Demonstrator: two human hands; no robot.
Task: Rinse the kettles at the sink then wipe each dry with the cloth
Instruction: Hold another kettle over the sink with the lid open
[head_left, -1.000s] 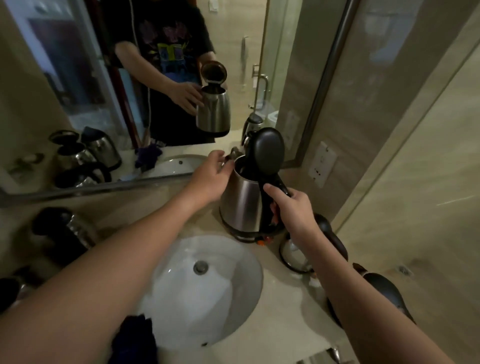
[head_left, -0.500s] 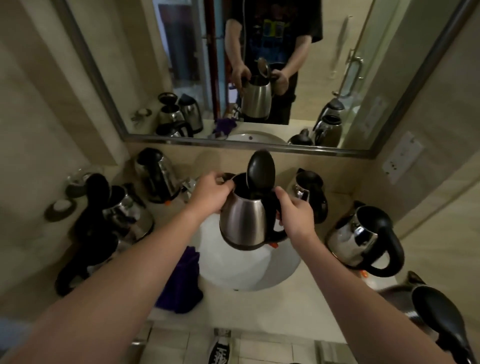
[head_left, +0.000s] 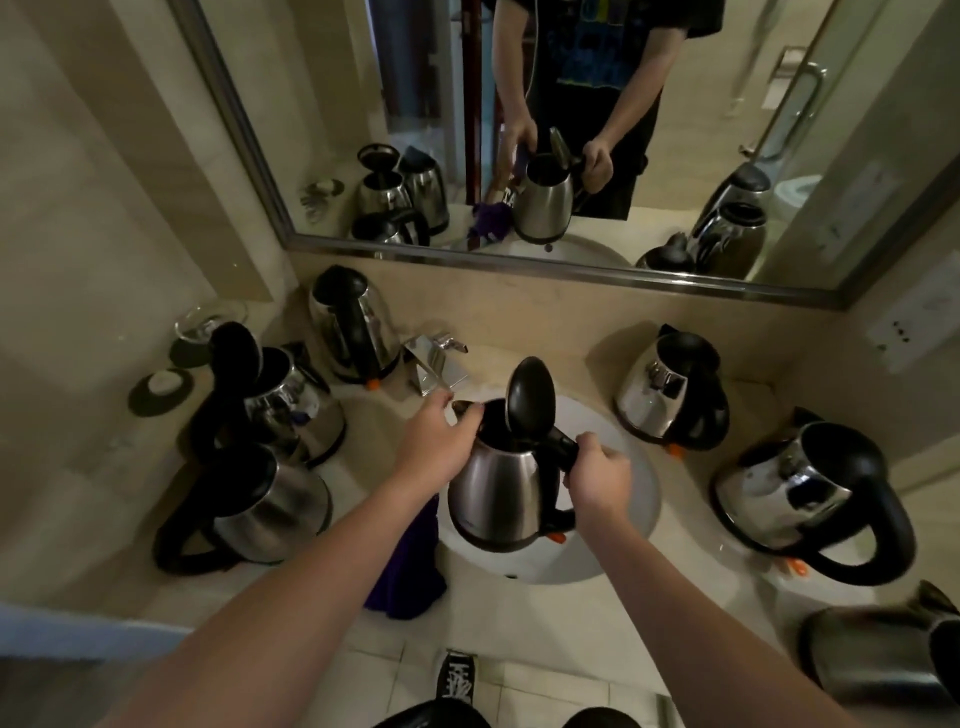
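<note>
I hold a steel kettle (head_left: 496, 496) with its black lid flipped up over the white sink (head_left: 631, 525). My left hand (head_left: 439, 441) grips its rim by the spout. Its black handle sits in my right hand (head_left: 597, 475). The kettle hangs upright, tilted slightly left. A dark purple cloth (head_left: 408, 564) lies on the counter at the sink's left edge, partly hidden by my left forearm. The chrome tap (head_left: 434, 361) stands behind the sink.
Three kettles stand left of the sink: (head_left: 353, 325), (head_left: 280, 395), (head_left: 249, 506). More stand to the right: (head_left: 670, 392), (head_left: 800, 493), and one at the frame edge (head_left: 883, 654). A glass (head_left: 205, 322) and coaster (head_left: 161, 384) sit far left. A mirror (head_left: 519, 130) spans the wall.
The view has swung from the right end of the counter to face the sink squarely. The kettle has come down lower over the basin, both hands still on it.
</note>
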